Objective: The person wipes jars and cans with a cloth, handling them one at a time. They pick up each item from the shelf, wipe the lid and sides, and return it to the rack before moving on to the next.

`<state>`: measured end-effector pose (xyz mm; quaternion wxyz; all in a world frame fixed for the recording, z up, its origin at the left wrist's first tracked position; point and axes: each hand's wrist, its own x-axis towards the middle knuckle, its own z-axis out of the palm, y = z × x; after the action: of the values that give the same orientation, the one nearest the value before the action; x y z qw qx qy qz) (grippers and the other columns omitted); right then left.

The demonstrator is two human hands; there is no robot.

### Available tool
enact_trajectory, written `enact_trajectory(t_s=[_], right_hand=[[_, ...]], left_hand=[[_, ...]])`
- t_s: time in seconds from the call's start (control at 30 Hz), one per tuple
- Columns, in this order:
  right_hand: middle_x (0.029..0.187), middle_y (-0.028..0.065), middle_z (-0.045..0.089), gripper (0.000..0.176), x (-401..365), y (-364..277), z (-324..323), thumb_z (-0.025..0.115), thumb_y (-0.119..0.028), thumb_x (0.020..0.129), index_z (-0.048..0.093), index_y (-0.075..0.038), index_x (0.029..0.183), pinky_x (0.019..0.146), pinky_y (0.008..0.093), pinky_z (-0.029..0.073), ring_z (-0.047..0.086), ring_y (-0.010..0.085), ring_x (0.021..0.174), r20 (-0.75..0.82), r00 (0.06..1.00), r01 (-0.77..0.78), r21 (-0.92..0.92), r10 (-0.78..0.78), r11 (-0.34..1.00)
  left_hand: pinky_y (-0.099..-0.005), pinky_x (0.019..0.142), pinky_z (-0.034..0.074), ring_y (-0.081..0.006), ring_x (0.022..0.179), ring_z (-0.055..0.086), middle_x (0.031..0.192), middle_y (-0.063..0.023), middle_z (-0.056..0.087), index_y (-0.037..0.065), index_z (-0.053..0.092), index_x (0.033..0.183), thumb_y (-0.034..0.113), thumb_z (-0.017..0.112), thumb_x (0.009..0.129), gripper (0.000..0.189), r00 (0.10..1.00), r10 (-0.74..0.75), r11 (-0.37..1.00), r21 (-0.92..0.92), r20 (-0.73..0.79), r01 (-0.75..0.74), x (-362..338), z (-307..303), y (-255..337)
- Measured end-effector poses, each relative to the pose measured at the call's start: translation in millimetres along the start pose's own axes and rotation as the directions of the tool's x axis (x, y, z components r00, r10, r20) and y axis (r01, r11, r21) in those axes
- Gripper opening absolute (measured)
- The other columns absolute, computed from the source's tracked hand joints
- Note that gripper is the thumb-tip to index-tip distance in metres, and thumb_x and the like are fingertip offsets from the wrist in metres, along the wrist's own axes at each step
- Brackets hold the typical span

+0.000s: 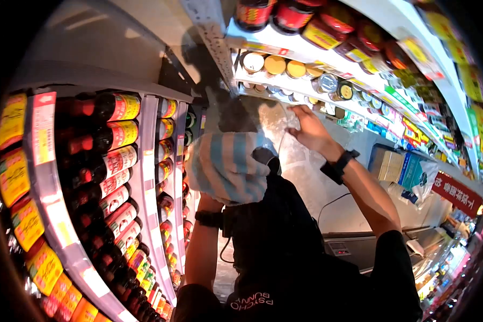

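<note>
My left hand [209, 204] shows only at the wrist, where there is a dark wristband. A bunched blue, white and beige striped towel [228, 169] covers its fingers and appears held up by it. To its left stand dark sauce bottles [118, 137] with red and yellow labels. My right hand [312, 131] is raised over the pale floor, wearing a black band on the wrist. Its thumb and index finger are apart, and nothing I can make out is between them. Shelves of jars rise just beyond it.
Bottle shelves [147, 177] line the left side. Along the upper right run shelves with lidded jars [275, 65] and red-labelled jars [327, 29]. A blue bin [381, 161] holding boxes stands on the right, near a red sign [457, 191]. A metal post [212, 37] stands at the top.
</note>
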<state>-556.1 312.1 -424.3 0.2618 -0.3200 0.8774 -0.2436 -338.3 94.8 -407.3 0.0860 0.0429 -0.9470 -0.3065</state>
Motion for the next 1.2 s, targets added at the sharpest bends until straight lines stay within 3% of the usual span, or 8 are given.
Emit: enact_trajectory(t_s=[0.07, 0.3, 0.53, 0.57, 0.73, 0.87, 1.07, 1.2], right_hand=[[0.131, 0.0205, 0.048, 0.064, 45.9, 7.3, 18.9, 0.077, -0.016, 0.080, 0.047, 0.000, 0.134, 0.102, 0.0425, 0.044, 0.049, 0.0388, 0.123, -0.120, 0.992, 0.032, -0.038, -0.036, 0.999], [0.136, 0.0259, 0.045, 0.073, 183.7, -25.4, 42.5, 0.079, -0.028, 0.077, 0.044, -0.003, 0.137, 0.106, 0.0461, 0.039, 0.044, 0.0408, 0.127, -0.165, 0.979, -0.166, -0.284, 0.122, 0.944], [0.142, 0.0236, 0.042, 0.077, 239.5, -21.4, 70.3, 0.076, -0.038, 0.079, 0.040, -0.009, 0.141, 0.107, 0.0485, 0.034, 0.040, 0.0419, 0.131, -0.156, 0.974, -0.223, -0.517, 0.165, 0.827], [0.133, 0.0205, 0.056, 0.071, 240.2, -19.9, 74.8, 0.073, -0.035, 0.079, 0.041, -0.008, 0.137, 0.108, 0.0480, 0.031, 0.048, 0.0384, 0.128, -0.179, 0.970, -0.237, -0.565, 0.163, 0.790], [0.130, 0.0193, 0.056, 0.067, 253.1, -13.7, 90.7, 0.074, -0.032, 0.077, 0.044, -0.007, 0.133, 0.103, 0.0441, 0.036, 0.050, 0.0346, 0.124, -0.216, 0.965, -0.257, -0.679, 0.148, 0.688], [0.122, 0.0180, 0.054, 0.062, 249.6, -9.8, 96.9, 0.077, -0.030, 0.073, 0.050, -0.003, 0.122, 0.098, 0.0417, 0.038, 0.049, 0.0339, 0.118, -0.323, 0.944, -0.279, -0.664, 0.071, 0.694], [0.104, 0.0125, 0.056, 0.051, 240.5, 6.2, 95.2, 0.080, -0.029, 0.070, 0.054, -0.005, 0.107, 0.087, 0.0405, 0.040, 0.052, 0.0302, 0.102, -0.259, 0.931, -0.016, -0.733, -0.257, 0.680], [0.102, 0.0148, 0.055, 0.052, 209.9, 5.4, 87.9, 0.084, -0.023, 0.065, 0.055, -0.003, 0.104, 0.084, 0.0436, 0.043, 0.053, 0.0347, 0.098, -0.295, 0.911, 0.055, -0.607, -0.289, 0.793]], left_hand=[[-0.0377, 0.097, 0.047, -0.0263, 0.112, 0.058, 0.119, -0.0104, 0.061, 0.008, 0.054, 0.126, 0.036, 0.069, 0.078, 0.058, 1.000, -0.016, 0.999, -0.034, -0.005, 0.016, 6.1, 15.7, -23.9], [-0.0371, 0.098, 0.047, -0.0256, 0.113, 0.058, 0.120, -0.0101, 0.061, 0.008, 0.053, 0.129, 0.035, 0.067, 0.081, 0.056, 0.998, -0.064, 0.992, -0.113, -0.006, 0.063, 26.9, 52.5, -89.1], [-0.0366, 0.099, 0.047, -0.0250, 0.114, 0.058, 0.121, -0.0099, 0.060, 0.007, 0.051, 0.131, 0.034, 0.064, 0.085, 0.055, 0.994, -0.105, 0.984, -0.146, -0.002, 0.104, 32.6, 70.8, -126.0], [-0.0365, 0.099, 0.047, -0.0249, 0.114, 0.058, 0.121, -0.0099, 0.060, 0.007, 0.051, 0.131, 0.033, 0.064, 0.085, 0.054, 0.994, -0.111, 0.982, -0.153, -0.001, 0.110, 33.3, 75.3, -129.8], [-0.0361, 0.100, 0.047, -0.0244, 0.115, 0.058, 0.122, -0.0097, 0.060, 0.007, 0.050, 0.132, 0.033, 0.063, 0.087, 0.053, 0.990, -0.143, 0.976, -0.166, -0.015, 0.138, 35.0, 91.8, -146.4], [-0.0358, 0.100, 0.047, -0.0240, 0.115, 0.057, 0.123, -0.0096, 0.060, 0.007, 0.049, 0.134, 0.032, 0.061, 0.089, 0.052, 0.987, -0.156, 0.972, -0.184, -0.031, 0.148, 38.7, 102.9, -154.6], [-0.0353, 0.101, 0.047, -0.0234, 0.116, 0.057, 0.123, -0.0094, 0.060, 0.006, 0.048, 0.135, 0.031, 0.059, 0.092, 0.051, 0.982, -0.181, 0.963, -0.212, -0.053, 0.166, 43.4, 123.5, -165.7], [-0.0350, 0.102, 0.046, -0.0230, 0.117, 0.057, 0.124, -0.0092, 0.059, 0.006, 0.047, 0.137, 0.030, 0.058, 0.094, 0.050, 0.974, -0.212, 0.953, -0.237, -0.073, 0.190, 47.0, 137.7, -173.0]])
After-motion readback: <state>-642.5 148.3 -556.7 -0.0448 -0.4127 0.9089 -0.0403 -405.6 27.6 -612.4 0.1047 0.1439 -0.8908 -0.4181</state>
